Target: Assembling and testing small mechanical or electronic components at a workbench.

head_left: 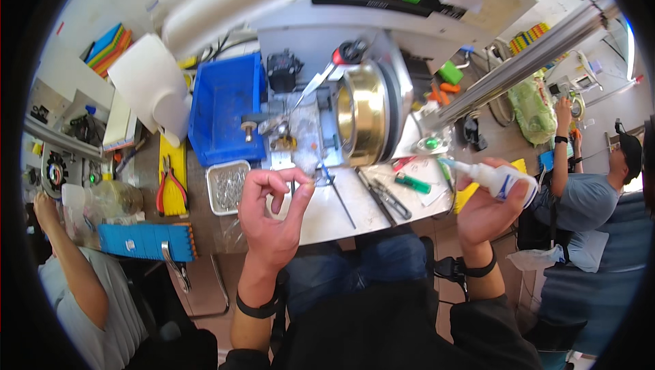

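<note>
My left hand (271,225) is raised over the front edge of the white work surface (321,226), thumb and index fingertip pinched together. Whatever sits between those fingertips is too small to make out. On the right, my right hand (486,216) is wrapped round a small white squeeze bottle (503,180), tilted so its narrow nozzle points left. Beyond my left fingertips stands a bench fixture with a large brass-coloured ring (355,116). A thin dark rod (343,205) lies on the surface between my hands, near tweezers (390,201) and a green lighter-shaped object (412,183).
A white tray (210,187) of small metal pieces stands left of my left hand, with a blue bin (222,157) behind it. Red-handled pliers (170,189) lie farther left. A metal post (505,69) slants across the right. One person (583,186) works at right, another (89,295) at left.
</note>
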Demonstrator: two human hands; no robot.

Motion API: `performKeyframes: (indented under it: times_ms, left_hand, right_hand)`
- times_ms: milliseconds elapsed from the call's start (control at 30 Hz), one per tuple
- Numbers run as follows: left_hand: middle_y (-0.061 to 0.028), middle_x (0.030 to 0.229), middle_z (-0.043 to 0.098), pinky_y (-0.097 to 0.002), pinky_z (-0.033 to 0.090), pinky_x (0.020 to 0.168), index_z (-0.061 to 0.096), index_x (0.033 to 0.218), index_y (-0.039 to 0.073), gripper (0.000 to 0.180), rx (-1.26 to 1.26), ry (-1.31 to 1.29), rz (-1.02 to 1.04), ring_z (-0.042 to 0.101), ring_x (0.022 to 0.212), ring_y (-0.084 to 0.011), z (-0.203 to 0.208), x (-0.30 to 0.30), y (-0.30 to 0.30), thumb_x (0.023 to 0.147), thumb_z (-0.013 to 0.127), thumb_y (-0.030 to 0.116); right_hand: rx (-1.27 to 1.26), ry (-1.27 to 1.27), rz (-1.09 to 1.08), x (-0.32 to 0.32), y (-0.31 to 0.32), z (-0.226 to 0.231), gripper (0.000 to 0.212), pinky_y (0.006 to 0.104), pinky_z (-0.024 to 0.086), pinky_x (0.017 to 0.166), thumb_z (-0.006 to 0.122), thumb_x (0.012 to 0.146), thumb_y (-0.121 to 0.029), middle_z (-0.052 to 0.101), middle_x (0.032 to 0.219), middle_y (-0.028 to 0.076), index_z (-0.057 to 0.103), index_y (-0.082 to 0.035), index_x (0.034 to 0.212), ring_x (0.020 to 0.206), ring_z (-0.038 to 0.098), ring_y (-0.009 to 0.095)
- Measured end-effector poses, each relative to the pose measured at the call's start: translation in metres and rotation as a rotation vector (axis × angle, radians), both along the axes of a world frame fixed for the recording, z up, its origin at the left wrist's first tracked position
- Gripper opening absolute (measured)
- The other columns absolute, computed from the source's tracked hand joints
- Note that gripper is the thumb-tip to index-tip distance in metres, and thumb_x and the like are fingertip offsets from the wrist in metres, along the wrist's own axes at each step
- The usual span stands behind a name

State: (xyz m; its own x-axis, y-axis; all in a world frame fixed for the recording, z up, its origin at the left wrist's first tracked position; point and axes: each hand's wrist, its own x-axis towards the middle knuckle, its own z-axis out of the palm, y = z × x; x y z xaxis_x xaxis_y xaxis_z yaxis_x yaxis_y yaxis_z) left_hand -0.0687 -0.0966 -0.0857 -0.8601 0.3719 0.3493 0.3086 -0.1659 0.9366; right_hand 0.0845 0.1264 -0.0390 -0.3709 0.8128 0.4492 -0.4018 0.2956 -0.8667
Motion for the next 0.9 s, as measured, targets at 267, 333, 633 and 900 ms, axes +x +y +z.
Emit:
performKeyframes:
  times_ms: [267, 333, 633, 900]
  left_hand:
    - [-0.0043, 0.093, 0.067, -0.0196, 0.032, 0.061, 0.044, 0.091, 0.01, 0.03, -0.014, -0.073, 0.014, 0.038, 0.066, -0.0045, 0.001, 0.004, -0.003, 0.084, 0.07, -0.004]
    - [-0.0033, 0.093, 0.066, -0.0191, 0.03, 0.06, 0.044, 0.092, 0.011, 0.03, -0.033, -0.077, 0.033, 0.037, 0.066, -0.0037, 0.003, 0.004, -0.003, 0.084, 0.069, -0.003]
    - [-0.0026, 0.093, 0.065, -0.0177, 0.028, 0.058, 0.043, 0.093, 0.011, 0.03, -0.059, -0.012, 0.046, 0.037, 0.067, -0.0031, 0.01, 0.006, -0.001, 0.086, 0.069, -0.002]
    - [-0.0033, 0.093, 0.065, -0.0176, 0.027, 0.059, 0.044, 0.093, 0.011, 0.029, -0.085, 0.014, 0.056, 0.036, 0.067, -0.0035, 0.014, 0.006, 0.0, 0.086, 0.069, -0.003]
  right_hand:
    - [0.314, 0.015, -0.53, 0.032, 0.175, 0.073, 0.044, 0.025, 0.043, 0.05, 0.047, 0.103, -0.04, 0.063, 0.078, 0.008, 0.064, 0.001, 0.109, 0.058, 0.056, 0.012]
    - [0.26, -0.091, -0.601, 0.023, 0.222, 0.084, 0.043, 0.0232, 0.042, 0.048, 0.054, 0.1, -0.042, 0.064, 0.074, 0.005, 0.065, -0.001, 0.102, 0.058, 0.059, 0.01]
    - [0.576, -0.995, -0.664, -0.045, 0.308, 0.108, 0.07, 0.0455, 0.052, 0.078, 0.051, 0.091, -0.063, 0.071, 0.083, 0.023, 0.072, 0.004, 0.089, 0.08, 0.07, 0.037]
    - [0.309, -1.367, -0.324, -0.056, 0.313, 0.109, 0.073, 0.046, 0.055, 0.077, 0.058, 0.085, -0.065, 0.07, 0.074, 0.019, 0.069, 0.007, 0.091, 0.073, 0.07, 0.039]
